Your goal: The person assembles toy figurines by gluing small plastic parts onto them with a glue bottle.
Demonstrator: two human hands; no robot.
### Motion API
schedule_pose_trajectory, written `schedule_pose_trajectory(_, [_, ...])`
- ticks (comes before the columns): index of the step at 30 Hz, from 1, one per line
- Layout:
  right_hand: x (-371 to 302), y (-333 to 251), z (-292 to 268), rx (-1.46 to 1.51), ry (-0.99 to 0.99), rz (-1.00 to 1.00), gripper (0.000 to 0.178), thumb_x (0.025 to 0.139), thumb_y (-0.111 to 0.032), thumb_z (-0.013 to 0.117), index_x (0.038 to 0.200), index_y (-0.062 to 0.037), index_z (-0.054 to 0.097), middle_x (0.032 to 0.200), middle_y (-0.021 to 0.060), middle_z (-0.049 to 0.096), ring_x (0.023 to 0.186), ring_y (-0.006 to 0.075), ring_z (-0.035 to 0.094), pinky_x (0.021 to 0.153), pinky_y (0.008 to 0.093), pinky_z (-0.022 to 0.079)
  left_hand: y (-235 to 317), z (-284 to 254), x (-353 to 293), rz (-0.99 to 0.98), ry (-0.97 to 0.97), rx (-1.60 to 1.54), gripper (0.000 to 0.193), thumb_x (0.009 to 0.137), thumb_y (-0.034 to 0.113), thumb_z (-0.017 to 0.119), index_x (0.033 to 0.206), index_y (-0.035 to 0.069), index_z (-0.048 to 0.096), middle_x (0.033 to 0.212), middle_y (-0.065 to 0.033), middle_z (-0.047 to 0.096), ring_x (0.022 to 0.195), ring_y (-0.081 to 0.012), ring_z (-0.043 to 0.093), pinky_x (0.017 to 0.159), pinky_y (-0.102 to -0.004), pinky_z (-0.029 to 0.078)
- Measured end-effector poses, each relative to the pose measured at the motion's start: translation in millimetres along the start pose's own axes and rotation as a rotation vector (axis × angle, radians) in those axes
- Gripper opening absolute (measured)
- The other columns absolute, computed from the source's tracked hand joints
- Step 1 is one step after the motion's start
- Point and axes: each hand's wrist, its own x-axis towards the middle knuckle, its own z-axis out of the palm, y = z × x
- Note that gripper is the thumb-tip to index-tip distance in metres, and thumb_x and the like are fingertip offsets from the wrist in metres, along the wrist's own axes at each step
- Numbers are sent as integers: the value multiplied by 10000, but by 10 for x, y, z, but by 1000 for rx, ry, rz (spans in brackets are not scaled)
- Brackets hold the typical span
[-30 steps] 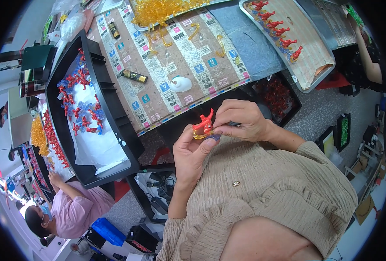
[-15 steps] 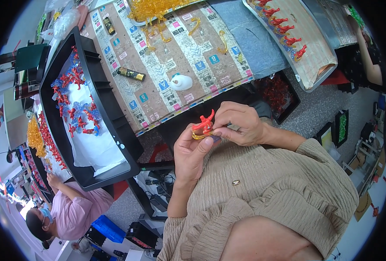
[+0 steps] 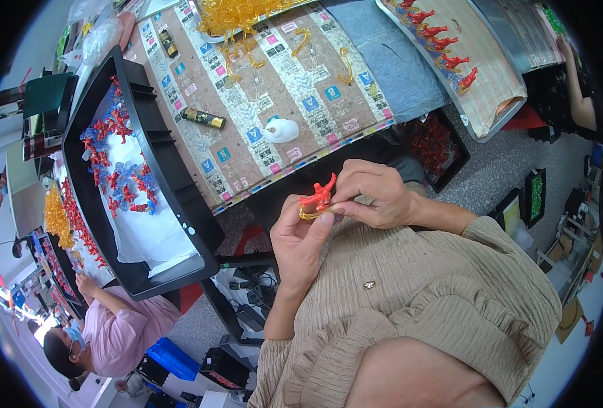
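Observation:
Between my two hands, in front of my chest, is a small red figurine (image 3: 319,196) with a yellow translucent piece (image 3: 308,215) along its lower side. My left hand (image 3: 300,239) pinches it between thumb and fingers from the left. The fingertips of my right hand (image 3: 373,194) are closed at the figurine's right lower side, against the yellow piece. Whether the right fingers hold a further small part is hidden. Beyond my hands, a white squeeze bottle (image 3: 281,130) lies on the paper-covered table (image 3: 288,163).
A black tray (image 3: 172,204) at left holds red-and-blue figurines on white paper. Yellow translucent parts (image 3: 240,15) fill a tray at the back. Two dark tubes (image 3: 204,117) lie on the table. Finished-looking figurines line a board (image 3: 485,102) at right. A co-worker in pink (image 3: 121,326) sits at left.
The figurine has tilted slightly in my fingers, and the dark bluish bit under it shows less. Both hands stay almost in the same place.

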Motion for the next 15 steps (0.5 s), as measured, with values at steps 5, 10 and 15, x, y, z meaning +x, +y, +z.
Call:
schedule_pose_trajectory(5, [-14,22,7,31,-1,17,152,750,-22,744,834,-8,618,810,100,604,702,218,585,616,314,473,31,88,1,64,79,40,162,858,-16,638,1017,-41,622,982,-33,511,882,-100,551,792,-235,462])
schedule_pose_trajectory(10, [-1,22,5,52,20,23,138,750,-18,736,827,-5,623,791,98,587,710,221,580,602,299,471,56,153,30,134,83,93,147,867,13,638,1005,-32,614,946,-14,503,854,-83,537,761,-216,443])
schedule_pose_trajectory(15, [-7,38,-18,58,-39,99,132,769,-18,718,872,-5,637,832,102,609,754,225,598,652,306,483,43,120,16,216,153,309,176,822,-2,680,988,-33,629,942,-31,499,819,-98,548,709,-225,463])
